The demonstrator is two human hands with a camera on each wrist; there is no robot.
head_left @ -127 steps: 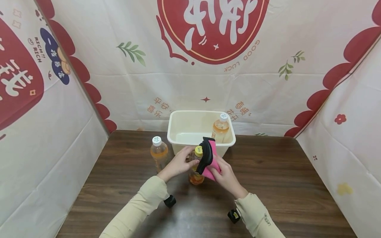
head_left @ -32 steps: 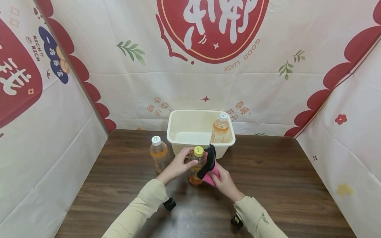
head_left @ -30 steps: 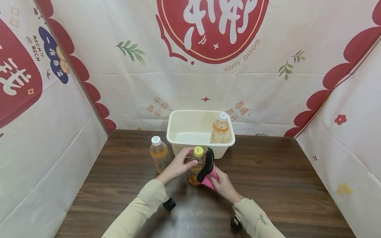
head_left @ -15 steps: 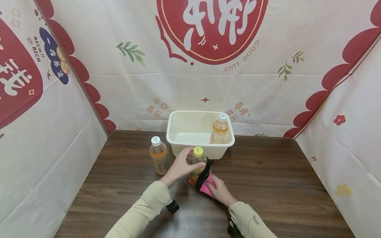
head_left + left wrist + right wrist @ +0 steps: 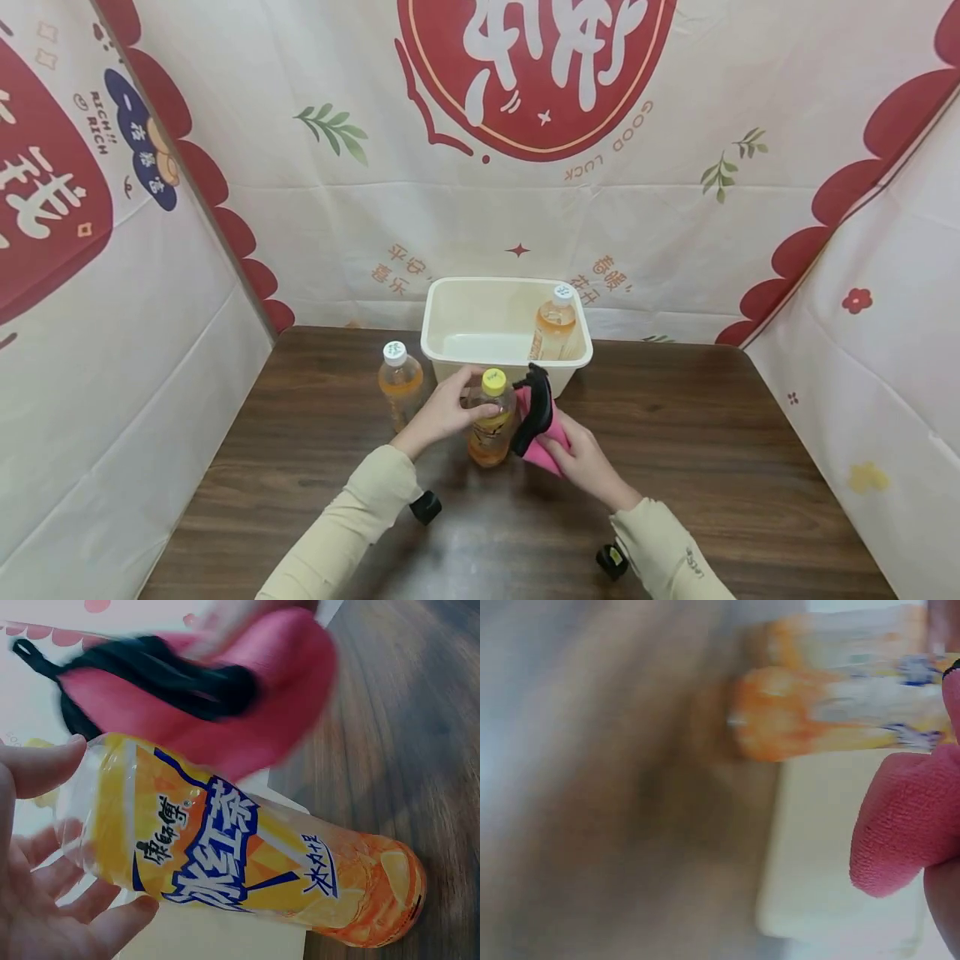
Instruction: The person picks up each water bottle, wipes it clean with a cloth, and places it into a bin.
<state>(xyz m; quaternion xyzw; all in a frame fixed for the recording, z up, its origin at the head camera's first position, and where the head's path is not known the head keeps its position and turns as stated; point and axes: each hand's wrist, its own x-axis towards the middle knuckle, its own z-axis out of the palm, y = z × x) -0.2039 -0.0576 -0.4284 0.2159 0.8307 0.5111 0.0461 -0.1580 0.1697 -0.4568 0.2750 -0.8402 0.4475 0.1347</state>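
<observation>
An iced tea bottle (image 5: 491, 429) with a yellow cap stands on the table in front of the bin. My left hand (image 5: 448, 408) holds it around the upper part, thumb on the near side. In the left wrist view the bottle's yellow and blue label (image 5: 217, 832) faces the camera, with the fingers (image 5: 56, 870) around its shoulder. Just to the right, my right hand (image 5: 588, 458) grips a folded pink cloth (image 5: 547, 446) with black trim, which is beside the bottle. The terry surface of the cloth (image 5: 907, 817) shows in the right wrist view.
A cream plastic bin (image 5: 450, 321) stands at the table's back edge. Inside it, on the right, is a white-capped bottle (image 5: 555, 329) of orange drink. Another white-capped bottle (image 5: 401, 387) stands left of the bin, close behind my left hand. Printed cloth walls enclose the wooden table (image 5: 690, 450).
The right hand moved the cloth down along the bottle's right side, then back up and to the right, off it. The left hand stayed on the bottle, which now shows more of its label.
</observation>
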